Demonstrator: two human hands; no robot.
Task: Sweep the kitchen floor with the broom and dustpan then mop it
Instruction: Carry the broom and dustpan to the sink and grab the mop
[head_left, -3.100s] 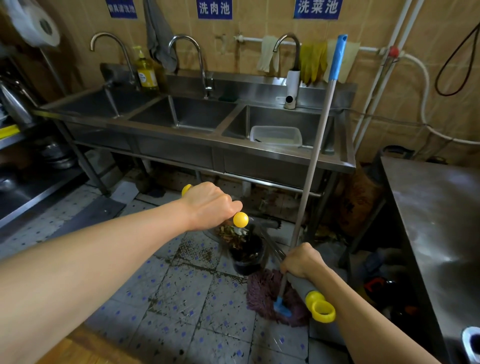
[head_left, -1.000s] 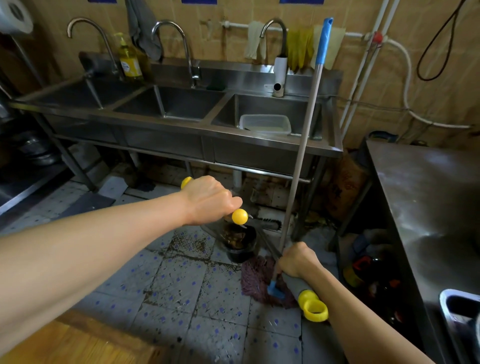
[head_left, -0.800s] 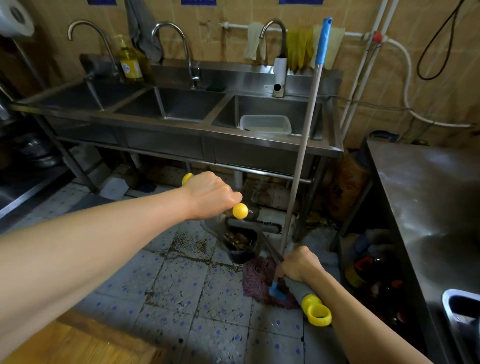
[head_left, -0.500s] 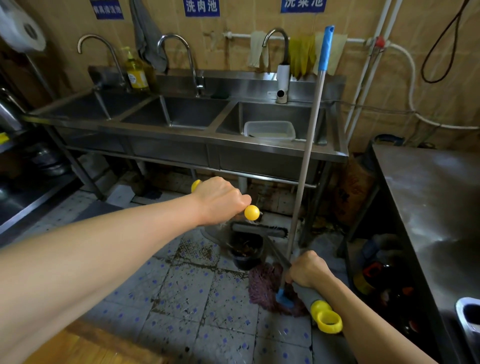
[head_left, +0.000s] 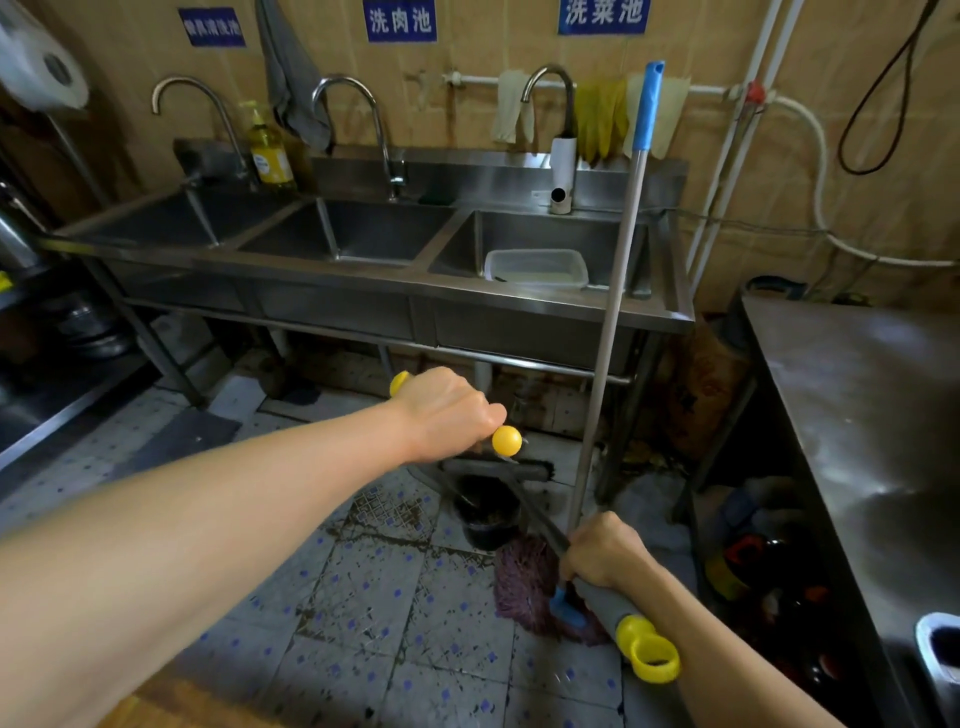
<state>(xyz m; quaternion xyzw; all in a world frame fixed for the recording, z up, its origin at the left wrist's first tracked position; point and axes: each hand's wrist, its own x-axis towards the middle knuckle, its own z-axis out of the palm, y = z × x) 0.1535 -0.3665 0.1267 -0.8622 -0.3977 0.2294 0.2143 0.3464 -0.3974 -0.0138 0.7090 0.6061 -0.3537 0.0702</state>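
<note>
- Your left hand is curled round a handle with yellow ends (one yellow tip shows at each side of your fist); this looks like the dustpan's handle.
- Your right hand grips the broom handle, a grey sleeve ending in a yellow ring, with its dark shaft running forward and down.
- The dustpan is dark, sits on the tiled floor below your left hand, and holds brownish debris; the broom head lies just behind it.
- The mop leans against the steel sink unit: silvery pole, blue grip on top, reddish-purple string head on the floor beside your right hand.
- A clear plastic tub sits in the right basin.
</note>
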